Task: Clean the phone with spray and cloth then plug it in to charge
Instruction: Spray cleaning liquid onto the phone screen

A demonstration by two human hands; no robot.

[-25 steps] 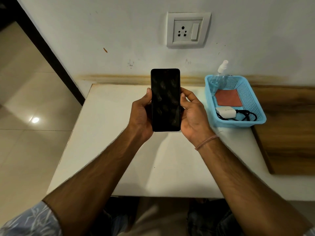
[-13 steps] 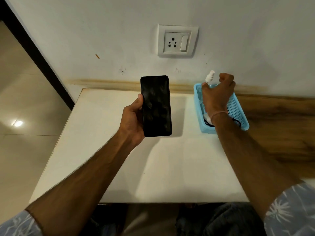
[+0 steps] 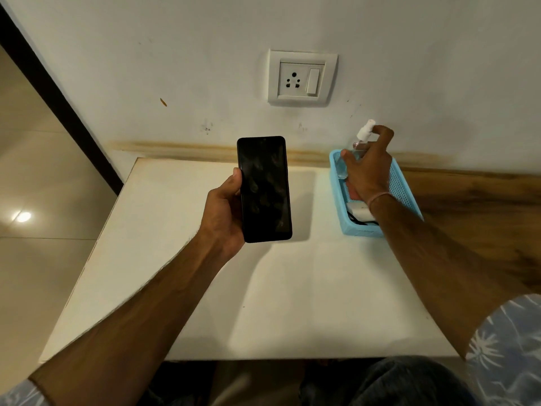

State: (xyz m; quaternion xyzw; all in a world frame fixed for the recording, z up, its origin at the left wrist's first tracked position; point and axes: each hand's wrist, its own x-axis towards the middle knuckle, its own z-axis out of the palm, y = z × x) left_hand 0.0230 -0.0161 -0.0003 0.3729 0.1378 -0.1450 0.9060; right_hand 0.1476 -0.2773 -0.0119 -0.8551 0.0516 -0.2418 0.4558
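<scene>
Our white table (image 3: 263, 303) runs from its near edge to the wall, with the blue basket (image 3: 401, 186) at its back right. Our left hand (image 3: 225, 212) grips the dark phone (image 3: 265, 189), screen towards us, above the table's middle. Our right hand (image 3: 367, 168) curls thumb and fingers round the spray bottle (image 3: 363, 136) in the basket.

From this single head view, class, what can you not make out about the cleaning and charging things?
All in the head view:
Spray bottle: body hidden by the right hand gripping it; liquid level unknown.
Cloth: only a reddish sliver shows beside that wrist.
Charger: half covered by the forearm.
Phone: port and back hidden, held by the left hand.
</scene>
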